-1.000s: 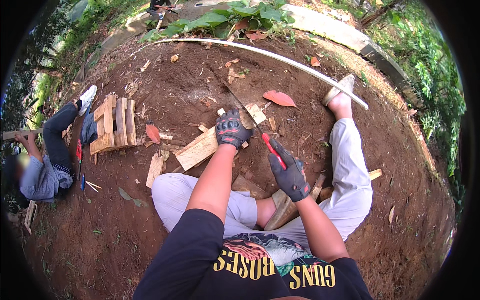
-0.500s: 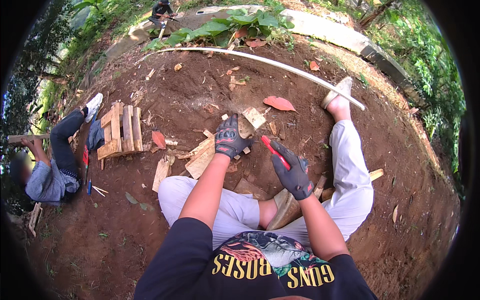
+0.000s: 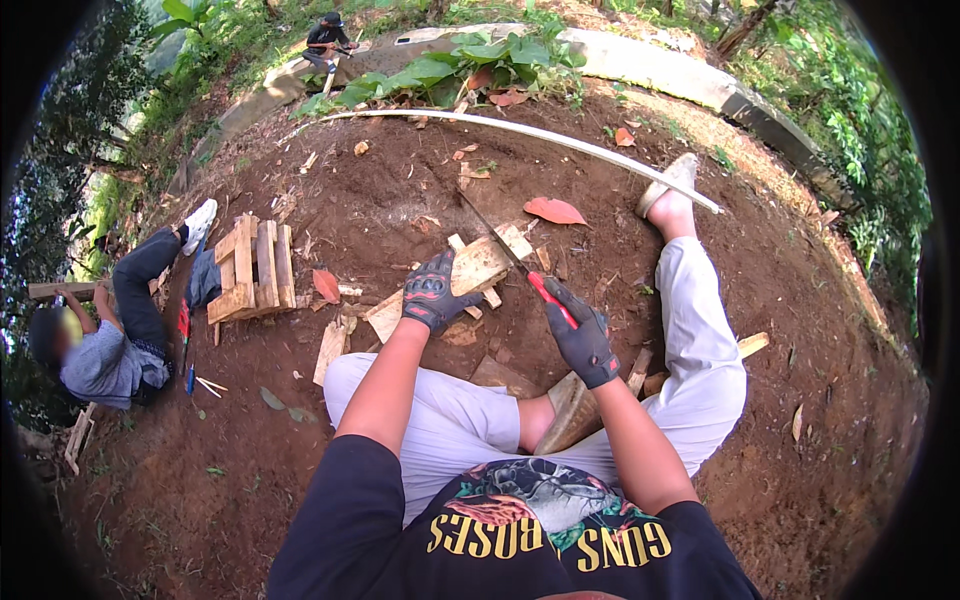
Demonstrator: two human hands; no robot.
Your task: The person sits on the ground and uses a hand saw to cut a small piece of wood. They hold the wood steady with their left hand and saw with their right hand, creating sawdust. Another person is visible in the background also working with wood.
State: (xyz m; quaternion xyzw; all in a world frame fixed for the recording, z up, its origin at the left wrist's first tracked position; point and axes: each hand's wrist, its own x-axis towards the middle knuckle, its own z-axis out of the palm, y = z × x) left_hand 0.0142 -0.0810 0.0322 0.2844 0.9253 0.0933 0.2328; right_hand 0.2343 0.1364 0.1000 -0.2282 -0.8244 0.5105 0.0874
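Fingers of the right hand (image 3: 580,335) wrap the red-handled saw (image 3: 516,257) while those of the left hand (image 3: 432,292) spread over the plank (image 3: 484,263), which might rock on the loose-looking stick (image 3: 491,297) beneath, making the saw skip, the plank itself pale, streaked, lying diagonally above brown soil (image 3: 250,480).

The right hand (image 3: 581,337), in a dark glove, is closed around the red saw handle (image 3: 552,298), and the bare right forearm (image 3: 640,450) slants up to it from the near right. The left hand (image 3: 431,292) (gloved too, back uppermost) lies apart from the handle, to its left, with the thumb spread toward it. The left forearm (image 3: 385,385) stretches forward, left of the handle. Both wrists run fairly straight. The left leg (image 3: 430,400) folds in nearer the body than the handle; the right leg (image 3: 700,330) bends outward to its right.
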